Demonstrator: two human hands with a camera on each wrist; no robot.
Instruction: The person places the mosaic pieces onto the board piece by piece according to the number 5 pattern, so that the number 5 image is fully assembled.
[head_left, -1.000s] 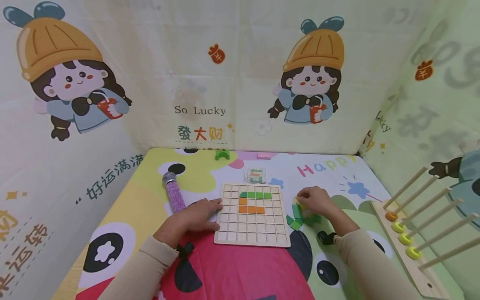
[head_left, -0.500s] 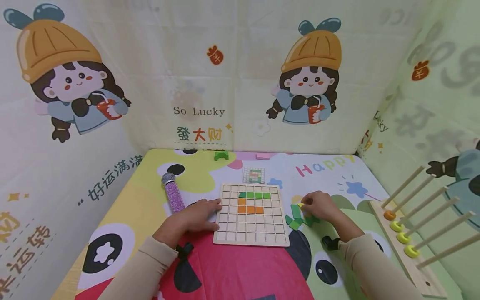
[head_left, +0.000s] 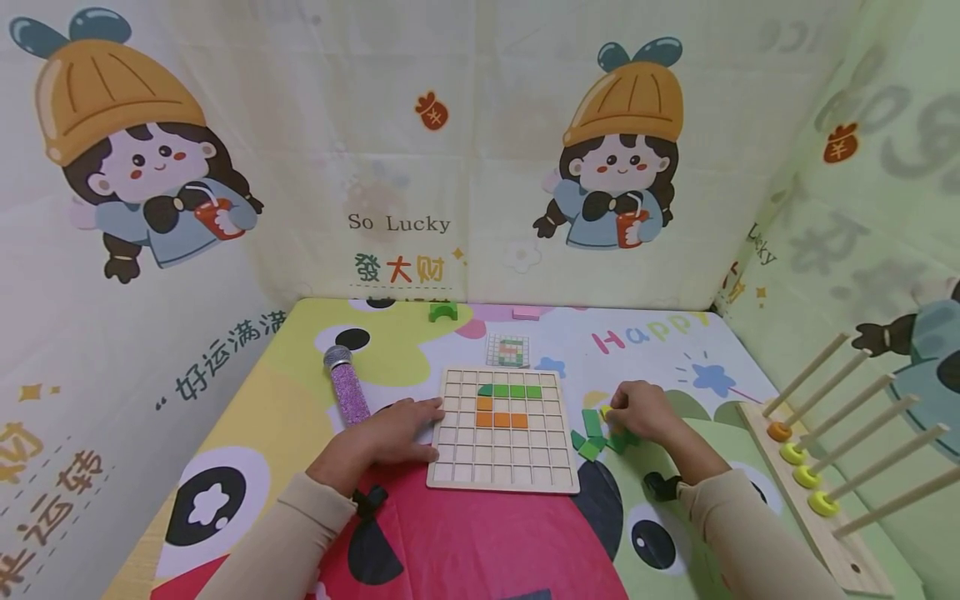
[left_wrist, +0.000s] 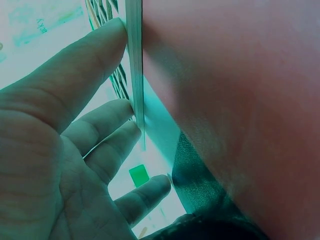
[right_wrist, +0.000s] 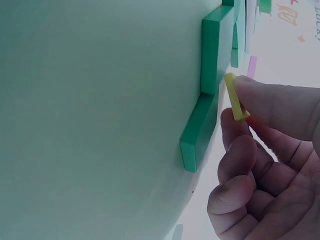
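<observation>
In the head view my left hand (head_left: 393, 429) lies at the left edge of a wooden grid board (head_left: 502, 473), fingers extended. The left wrist view has its fingertips (left_wrist: 117, 32) right at the board's side. Set in the board are a row of green pieces (head_left: 517, 392) and several orange squares (head_left: 502, 420). To the right of the board my right hand (head_left: 641, 411) pinches a small yellow block (right_wrist: 234, 97) between thumb and index finger, its other fingers curled. Loose green blocks (head_left: 592, 422) lie beside and partly under that hand.
A small pattern card (head_left: 508, 350) lies behind the board. Left of it is a purple glittery microphone (head_left: 348, 387). A green arch block (head_left: 443, 312) and a pink block (head_left: 526, 314) sit at the back. A wooden peg rack (head_left: 817, 500) with rings stands far right.
My right hand has shifted a little to the right and toward me, and the yellow block now shows at its fingertips. The left hand has stayed at the board's edge.
</observation>
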